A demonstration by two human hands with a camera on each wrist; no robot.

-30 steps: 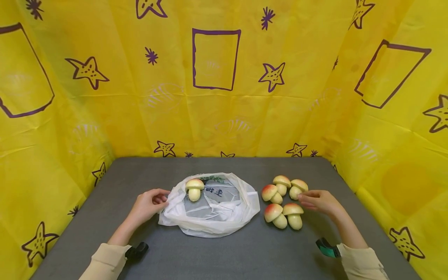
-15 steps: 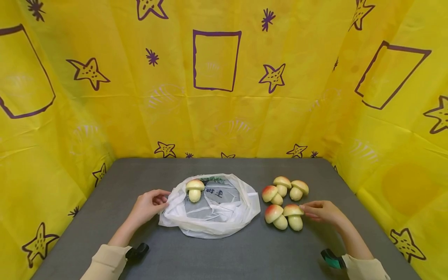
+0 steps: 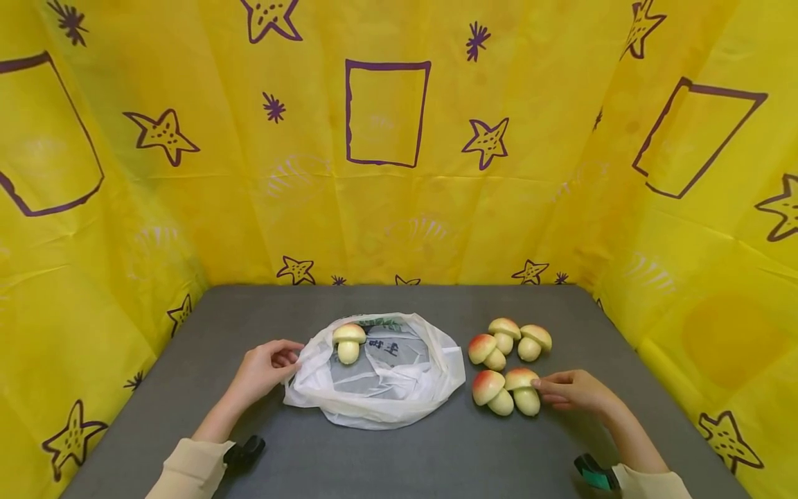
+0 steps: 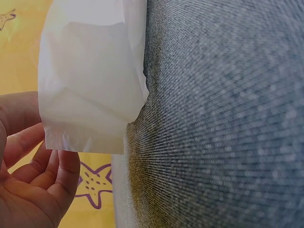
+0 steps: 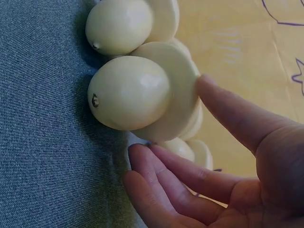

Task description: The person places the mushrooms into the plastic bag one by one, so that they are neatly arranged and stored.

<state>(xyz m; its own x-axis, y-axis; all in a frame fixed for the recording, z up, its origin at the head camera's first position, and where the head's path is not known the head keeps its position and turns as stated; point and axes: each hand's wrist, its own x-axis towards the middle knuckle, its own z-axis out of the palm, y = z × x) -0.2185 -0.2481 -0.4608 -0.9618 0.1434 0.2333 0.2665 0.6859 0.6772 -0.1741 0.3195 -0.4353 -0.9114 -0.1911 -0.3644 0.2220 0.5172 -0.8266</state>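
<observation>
A white plastic bag [image 3: 386, 409] lies with its mouth spread, one toy mushroom [image 3: 348, 344] inside against its left part. My left hand [image 3: 267, 371] pinches the bag's left edge; in the left wrist view the fingers [image 4: 66, 173] lie behind the film. My right hand [image 3: 576, 389] is at the cap of the front right toy mushroom [image 3: 526, 400]. In the right wrist view the thumb touches that cap [image 5: 183, 90], while the other fingers [image 5: 166, 180] extend loosely below it, not wrapped round it. This mushroom stays on the table, beside another mushroom [image 3: 492, 392].
Behind the front pair, several more mushrooms [image 3: 534, 343] with cream stems and red-yellow caps lie in a cluster right of the bag. The dark grey table [image 3: 399, 464] is bounded at the back and sides by a yellow patterned cloth [image 3: 399, 229].
My right hand has left the back right mushroom, moved toward me, and come to the front right mushroom. My left hand stays at the bag's edge, and the mushrooms keep their places.
</observation>
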